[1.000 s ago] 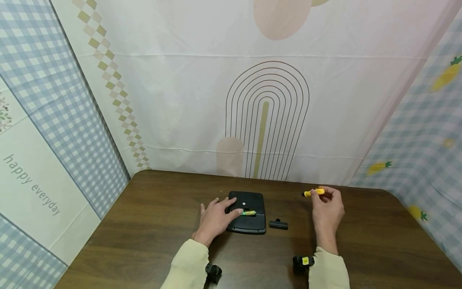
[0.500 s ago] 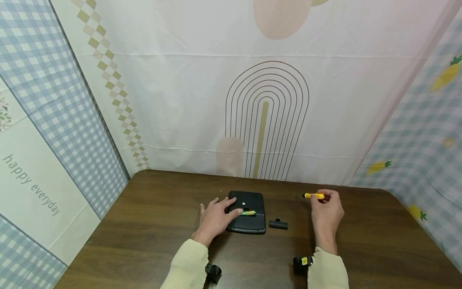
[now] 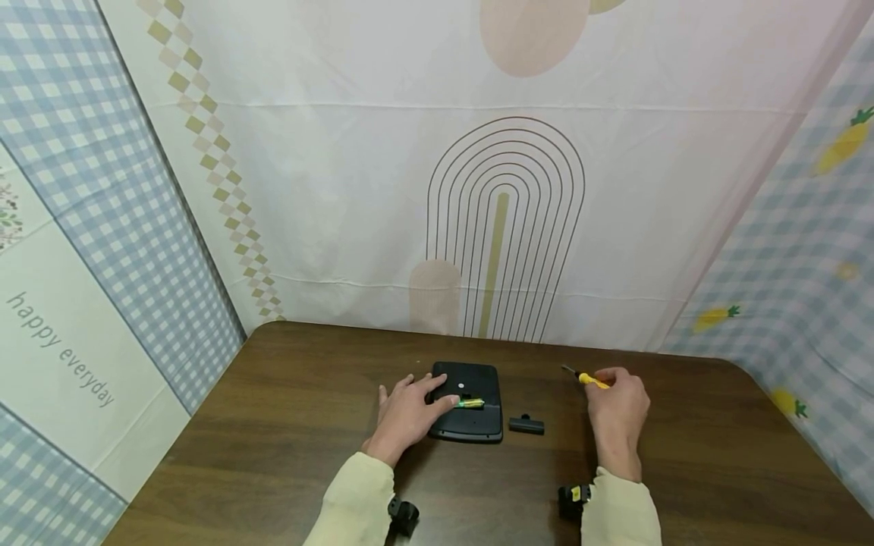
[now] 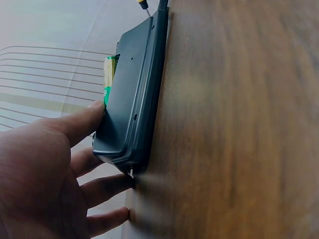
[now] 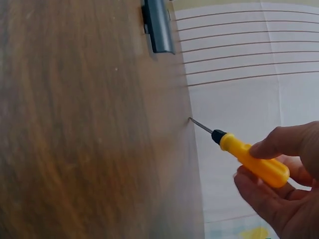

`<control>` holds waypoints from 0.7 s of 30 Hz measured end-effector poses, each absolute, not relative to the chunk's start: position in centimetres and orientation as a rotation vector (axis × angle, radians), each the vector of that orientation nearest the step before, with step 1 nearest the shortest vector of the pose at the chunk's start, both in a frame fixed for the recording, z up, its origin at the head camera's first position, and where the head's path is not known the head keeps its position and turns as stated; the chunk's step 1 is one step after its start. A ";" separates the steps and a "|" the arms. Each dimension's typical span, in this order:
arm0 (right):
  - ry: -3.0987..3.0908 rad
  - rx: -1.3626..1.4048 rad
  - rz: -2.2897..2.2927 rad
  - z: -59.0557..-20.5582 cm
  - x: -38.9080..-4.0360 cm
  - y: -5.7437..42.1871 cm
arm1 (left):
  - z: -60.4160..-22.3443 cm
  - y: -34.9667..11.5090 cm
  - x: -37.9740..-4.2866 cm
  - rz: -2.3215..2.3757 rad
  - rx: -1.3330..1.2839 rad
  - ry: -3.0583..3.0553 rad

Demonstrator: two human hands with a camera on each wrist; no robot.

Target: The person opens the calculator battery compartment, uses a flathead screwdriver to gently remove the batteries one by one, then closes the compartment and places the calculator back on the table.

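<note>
A black desk calculator [image 3: 471,425] lies back side up, with a green and yellow battery [image 3: 471,403] on its back. My left hand [image 3: 407,413] rests spread at its left side. The thumb presses by the battery's end, and a forefinger touches the upper left of the casing. In the left wrist view, other fingertips stand along the calculator's edge [image 4: 134,117]. My right hand [image 3: 617,406] pinches the yellow handle of a screwdriver [image 3: 587,378] between thumb and fingers. Its shaft points away to the left, and in the right wrist view the tip is right at the tabletop.
Right of the calculator lies a small black battery cover [image 3: 526,425] with a tab. Both rest on a brown wooden table [image 3: 307,425]. A patterned cloth [image 3: 341,189] hangs behind the table's far edge. Each wrist carries a small black camera [image 3: 404,517].
The screwdriver has turned in my right hand: its tip swings up and away, its handle down toward the palm, and the shaft shows clearly. My left hand and the calculator stay put.
</note>
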State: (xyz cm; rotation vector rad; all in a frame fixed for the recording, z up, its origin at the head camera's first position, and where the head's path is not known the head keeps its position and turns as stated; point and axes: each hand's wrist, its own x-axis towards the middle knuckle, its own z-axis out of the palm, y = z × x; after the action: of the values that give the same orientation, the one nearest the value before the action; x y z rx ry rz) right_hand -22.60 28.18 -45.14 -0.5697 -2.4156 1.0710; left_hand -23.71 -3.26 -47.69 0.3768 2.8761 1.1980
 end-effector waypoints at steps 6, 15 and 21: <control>-2.526 -0.527 0.949 -45.2 -22.4 28.6 | -47.7 -3.2 -23.8 1.190 0.374 2.878; -2.695 -0.519 0.904 -45.4 -22.3 28.9 | -47.9 -3.2 -23.8 1.180 0.364 2.881; -2.763 -0.530 0.922 -45.3 -22.3 28.9 | -48.0 -3.2 -23.8 1.183 0.365 2.885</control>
State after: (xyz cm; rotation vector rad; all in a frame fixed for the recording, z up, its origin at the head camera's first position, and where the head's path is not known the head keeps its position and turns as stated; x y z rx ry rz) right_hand -22.29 28.95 -45.28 -0.5302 -2.7627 0.9221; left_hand -23.81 -3.17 -47.95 0.3652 2.8846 1.1828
